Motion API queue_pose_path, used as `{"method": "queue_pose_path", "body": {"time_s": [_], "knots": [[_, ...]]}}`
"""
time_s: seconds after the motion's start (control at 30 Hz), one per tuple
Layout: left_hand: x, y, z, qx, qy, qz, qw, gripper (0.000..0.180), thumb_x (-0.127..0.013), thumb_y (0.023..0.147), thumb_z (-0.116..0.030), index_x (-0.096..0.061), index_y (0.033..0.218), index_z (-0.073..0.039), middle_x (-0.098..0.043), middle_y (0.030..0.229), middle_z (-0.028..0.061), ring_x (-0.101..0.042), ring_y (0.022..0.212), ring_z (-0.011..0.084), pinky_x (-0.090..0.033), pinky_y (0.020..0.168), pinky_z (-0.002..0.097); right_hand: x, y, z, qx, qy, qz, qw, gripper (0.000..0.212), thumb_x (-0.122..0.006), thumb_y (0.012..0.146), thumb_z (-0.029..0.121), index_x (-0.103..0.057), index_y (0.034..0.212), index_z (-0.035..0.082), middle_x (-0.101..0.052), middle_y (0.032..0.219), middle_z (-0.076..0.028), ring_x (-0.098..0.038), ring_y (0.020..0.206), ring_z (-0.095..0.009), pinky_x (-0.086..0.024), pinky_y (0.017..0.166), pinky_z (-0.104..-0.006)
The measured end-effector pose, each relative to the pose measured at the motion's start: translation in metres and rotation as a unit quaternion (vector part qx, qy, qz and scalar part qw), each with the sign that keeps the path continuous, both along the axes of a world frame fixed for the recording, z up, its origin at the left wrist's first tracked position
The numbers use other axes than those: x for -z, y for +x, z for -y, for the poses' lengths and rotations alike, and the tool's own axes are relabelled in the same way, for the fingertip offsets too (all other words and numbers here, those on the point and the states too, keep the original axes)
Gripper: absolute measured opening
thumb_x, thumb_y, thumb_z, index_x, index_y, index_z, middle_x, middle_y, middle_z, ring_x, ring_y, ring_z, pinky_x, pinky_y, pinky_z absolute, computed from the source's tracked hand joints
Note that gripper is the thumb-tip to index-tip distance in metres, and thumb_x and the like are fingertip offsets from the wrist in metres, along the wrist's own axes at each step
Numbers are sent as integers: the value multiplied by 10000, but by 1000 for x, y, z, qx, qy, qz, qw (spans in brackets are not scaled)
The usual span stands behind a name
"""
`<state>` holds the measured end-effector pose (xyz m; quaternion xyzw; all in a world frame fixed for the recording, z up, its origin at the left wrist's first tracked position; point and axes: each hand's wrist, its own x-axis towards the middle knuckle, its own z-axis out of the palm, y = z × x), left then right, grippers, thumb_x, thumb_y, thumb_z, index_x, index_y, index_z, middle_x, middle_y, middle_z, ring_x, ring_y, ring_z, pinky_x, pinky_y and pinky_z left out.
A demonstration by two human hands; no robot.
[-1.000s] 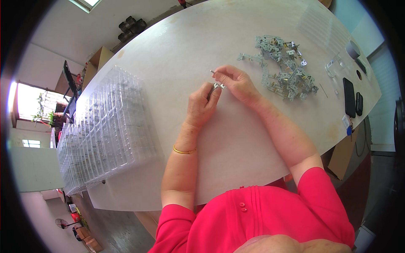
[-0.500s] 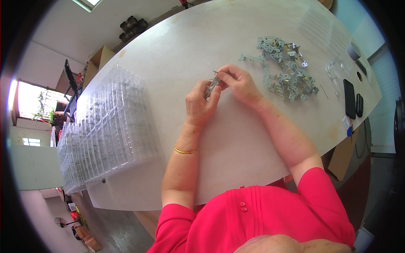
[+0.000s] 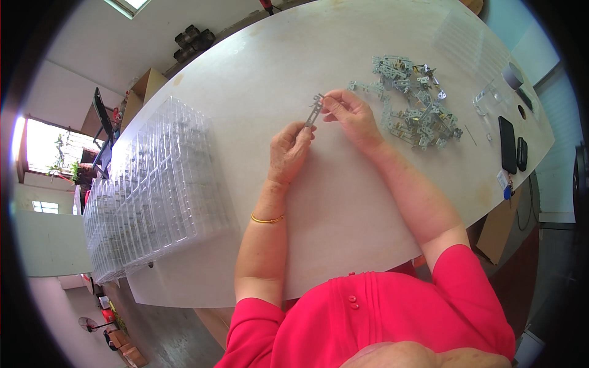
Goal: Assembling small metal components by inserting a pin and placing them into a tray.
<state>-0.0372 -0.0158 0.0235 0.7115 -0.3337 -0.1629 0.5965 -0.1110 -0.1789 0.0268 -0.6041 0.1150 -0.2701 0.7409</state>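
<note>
Left hand (image 3: 291, 150) pinching metal bracket (image 3: 313, 115); right hand (image 3: 354, 118) at far end, grip unclear. Loose pinch could drop bracket.

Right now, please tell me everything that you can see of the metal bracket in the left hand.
The metal bracket is a narrow, dull grey strip with openings along it and small projecting pieces at its far end. Held over the table, it slants away from the person and slightly rightward. The left hand grips and hides its near end; the right hand is at its far end, though contact there is unclear.
</note>
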Motion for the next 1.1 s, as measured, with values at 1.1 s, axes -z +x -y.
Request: {"method": "queue_pose_path", "body": {"time_s": [1.1], "knots": [[5, -1, 12, -143, 69, 507, 847, 97, -618, 877, -47, -631, 969, -16, -654, 909, 132, -622, 823, 302, -508, 727, 401, -2, -10, -19, 49, -337, -23, 940, 75, -636, 908, 114, -637, 936, 44, -656, 746, -161, -646, 651, -323, -496, 591, -382]]}}
